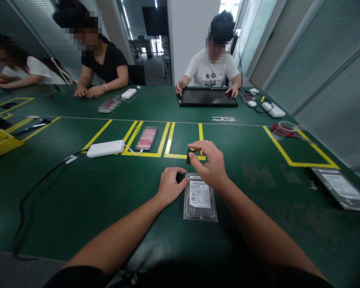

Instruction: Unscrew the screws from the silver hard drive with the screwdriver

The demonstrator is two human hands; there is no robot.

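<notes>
A hard drive with a white label lies flat on the green table in front of me. My right hand grips a small screwdriver by its dark and yellow handle, thumb and fingers closed around it. The screwdriver stands upright, its thin shaft pointing down at the drive's far left corner. Around that corner my left hand is closed, the thumb on the drive's edge and the index finger close to the shaft. The screwdriver's very tip, and any screw under it, is too small to make out.
A white power strip with a black cable lies to the left, near a phone. Yellow tape marks rectangles. At right are another drive and red-handled tools. Opposite, a person handles a black panel; two others sit left.
</notes>
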